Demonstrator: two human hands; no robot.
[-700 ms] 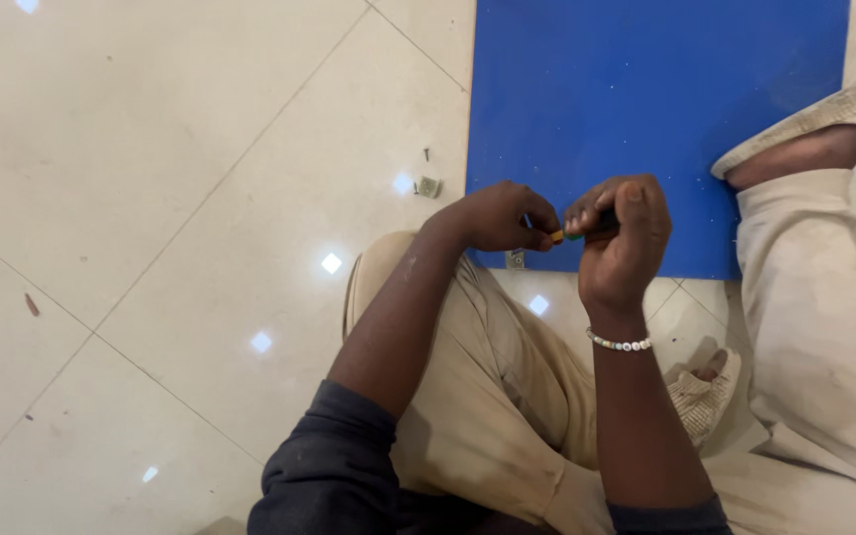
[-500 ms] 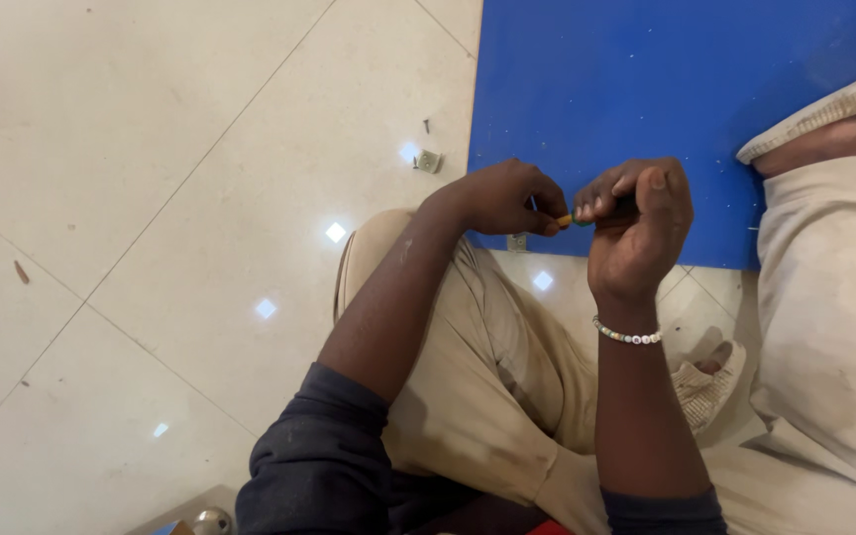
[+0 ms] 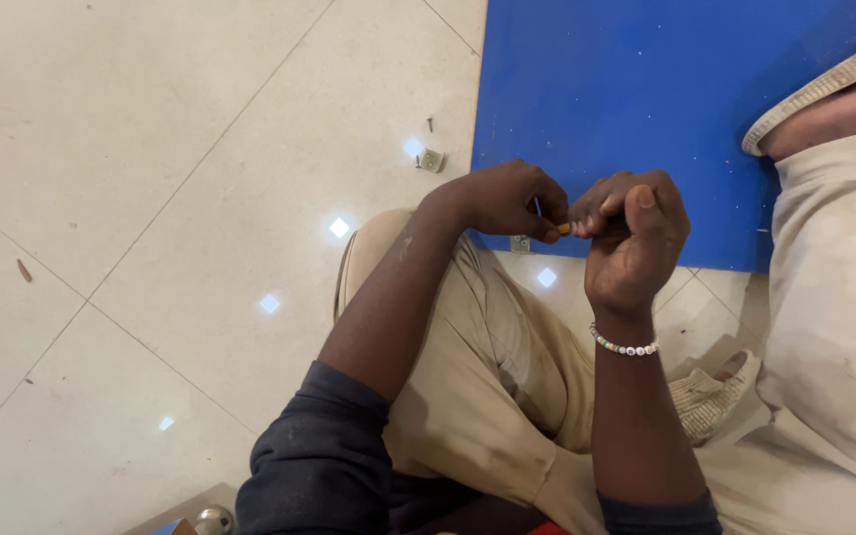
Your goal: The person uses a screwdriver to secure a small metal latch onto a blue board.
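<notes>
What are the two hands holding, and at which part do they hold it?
A small thin object with an orange end, too small to identify, is pinched between the left hand and the right hand. Fingers grip both its ends.

Blue board [image 3: 646, 89], cream floor tiles [image 3: 131, 149]

Glossy tile, matt board, worn cloth

Beneath the hands [image 3: 587, 223], floor tiles [image 3: 151, 149] shone glossy; the blue board [image 3: 646, 89] beyond looked matt, the beige trousers [image 3: 487, 386] dusty cloth.
</notes>
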